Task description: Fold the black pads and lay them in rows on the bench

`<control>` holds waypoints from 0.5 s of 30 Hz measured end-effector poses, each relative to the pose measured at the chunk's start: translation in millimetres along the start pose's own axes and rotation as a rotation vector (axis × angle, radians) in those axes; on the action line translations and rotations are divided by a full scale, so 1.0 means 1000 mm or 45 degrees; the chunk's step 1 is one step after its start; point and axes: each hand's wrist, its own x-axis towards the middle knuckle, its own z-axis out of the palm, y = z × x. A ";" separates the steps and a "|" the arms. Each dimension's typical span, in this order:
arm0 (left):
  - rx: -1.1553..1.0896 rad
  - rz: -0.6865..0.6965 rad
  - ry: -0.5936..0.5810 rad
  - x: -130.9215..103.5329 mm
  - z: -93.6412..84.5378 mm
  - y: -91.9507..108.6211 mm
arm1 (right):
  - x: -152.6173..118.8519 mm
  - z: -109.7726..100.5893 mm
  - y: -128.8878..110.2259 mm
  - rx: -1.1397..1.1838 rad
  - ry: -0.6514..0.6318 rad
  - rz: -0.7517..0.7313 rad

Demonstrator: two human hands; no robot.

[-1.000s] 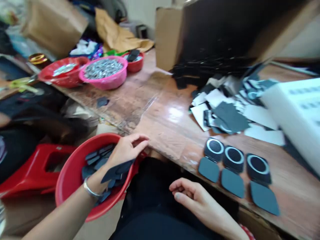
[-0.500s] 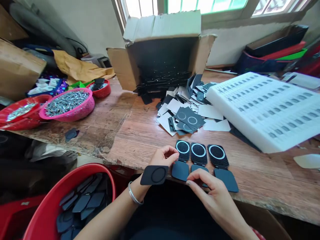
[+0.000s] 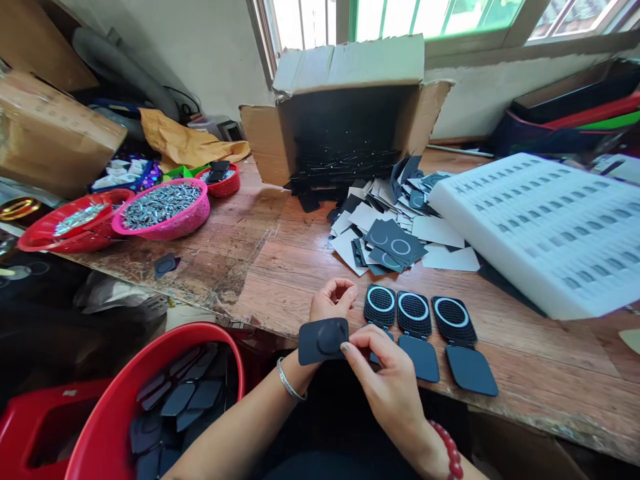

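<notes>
A dark card (image 3: 310, 343) with a round, darker ring shape lies across the wrist and back of my left hand (image 3: 334, 300). The fingers of that hand are curled in, thumb close to the index finger, and nothing shows between them. My right hand (image 3: 383, 363) pinches at the card's right edge, beside the ring; whether it grips the card or the ring's edge is hard to see. To the right on the table stand three open hinged black pieces (image 3: 419, 357) with mesh tops and white rings; the left one is partly covered by my right hand.
Loose cards (image 3: 443, 230) are heaped before a cardboard box (image 3: 265, 147) of dark pieces. A white foam tray (image 3: 550, 227) sits right. Pink (image 3: 163, 230) and red baskets (image 3: 30, 240) of metal parts stand left. A red bucket (image 3: 95, 407) of black plates is below the table edge.
My right hand has moved left from the hinged pieces to the card on my left wrist and now pinches at its edge. The view has shifted a little left.
</notes>
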 end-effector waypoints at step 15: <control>0.710 0.426 -0.544 -0.021 0.000 -0.009 | 0.007 -0.041 -0.047 -0.194 -0.003 -0.502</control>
